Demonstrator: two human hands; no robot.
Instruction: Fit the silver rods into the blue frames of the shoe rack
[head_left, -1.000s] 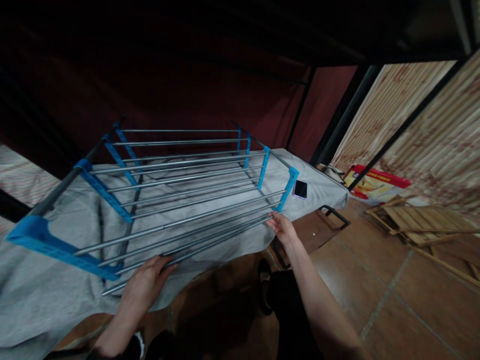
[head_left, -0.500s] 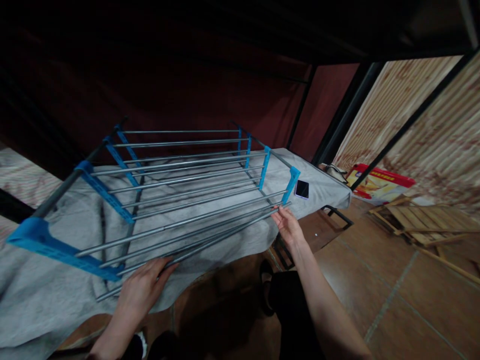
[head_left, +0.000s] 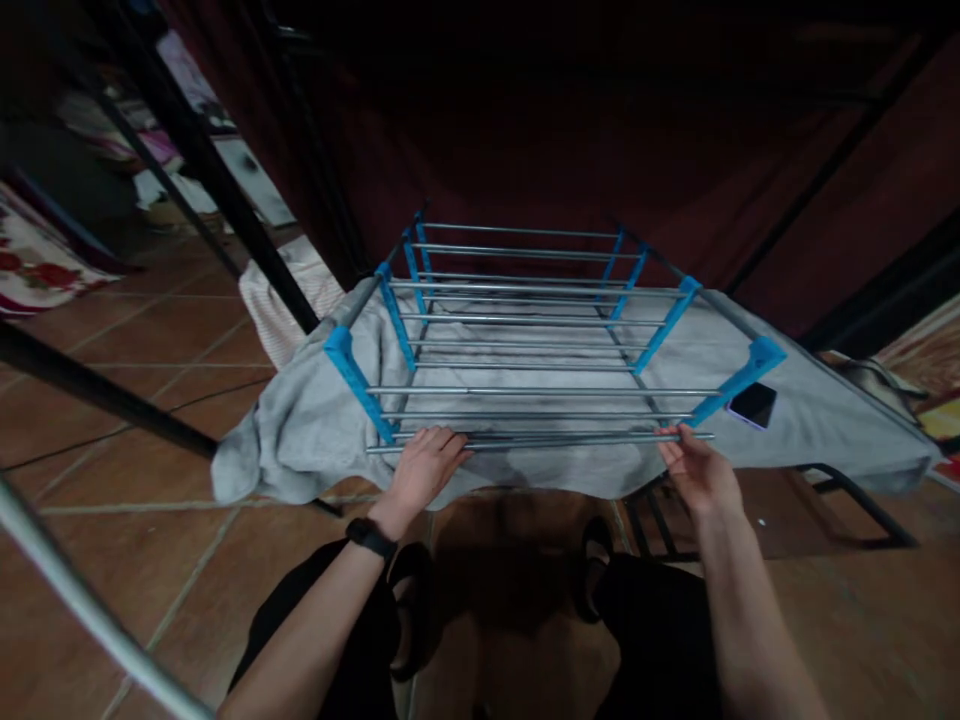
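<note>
A rack of grey metal tubes (head_left: 555,391) with blue plastic brackets (head_left: 667,325) lies across a surface draped in grey cloth (head_left: 300,430). Along its near edge runs a metal rod (head_left: 555,441), whose ends stick out past the front brackets. My left hand (head_left: 427,462) is closed over the rod near its left end, palm down. At the right end, my right hand (head_left: 697,468) pinches the rod between thumb and fingers, just below the front right bracket (head_left: 739,380).
A phone (head_left: 754,405) lies on the cloth right of the rack. Dark metal posts (head_left: 202,170) stand at the left, and a pale pole (head_left: 90,610) crosses the lower left corner. Striped fabric (head_left: 292,295) hangs beyond the cloth's left end. Below is tiled floor (head_left: 180,560).
The head view has swung left, so the rack now appears centred and nearly square-on. Both hands stay on the rod, close to the same spots.
</note>
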